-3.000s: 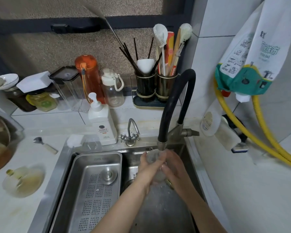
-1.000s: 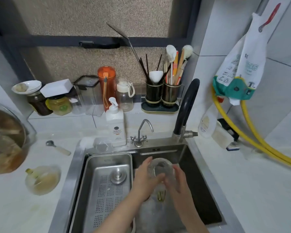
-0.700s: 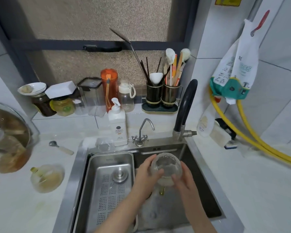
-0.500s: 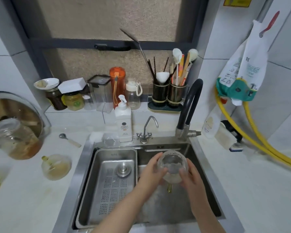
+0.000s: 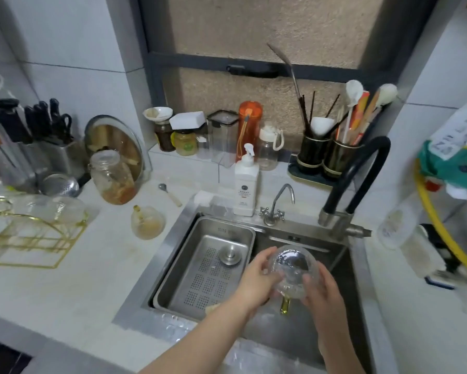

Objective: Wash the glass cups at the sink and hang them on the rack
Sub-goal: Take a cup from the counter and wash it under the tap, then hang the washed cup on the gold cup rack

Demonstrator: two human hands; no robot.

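Note:
A clear ribbed glass cup (image 5: 293, 268) with a gold handle pointing down is held over the right basin of the steel sink (image 5: 173, 255), its mouth towards me. My left hand (image 5: 256, 279) grips its left side and my right hand (image 5: 320, 290) grips its right side. Another glass cup (image 5: 146, 222) with a gold handle lies on the counter left of the sink. A gold wire rack (image 5: 32, 233) stands at the far left, with glass cups (image 5: 46, 209) resting on it.
A perforated steel tray (image 5: 208, 268) with a drain plug fills the left basin. A black hose tap (image 5: 356, 179) and a small chrome tap (image 5: 276, 206) stand behind the sink beside a soap bottle (image 5: 245, 182). A jar (image 5: 113, 176), knife block (image 5: 27, 141) and utensil holders (image 5: 329, 157) line the back.
Both hands have drawn the cup back from under the black tap and turned its mouth up towards me. The view has swung left, bringing the gold rack and knife block into sight.

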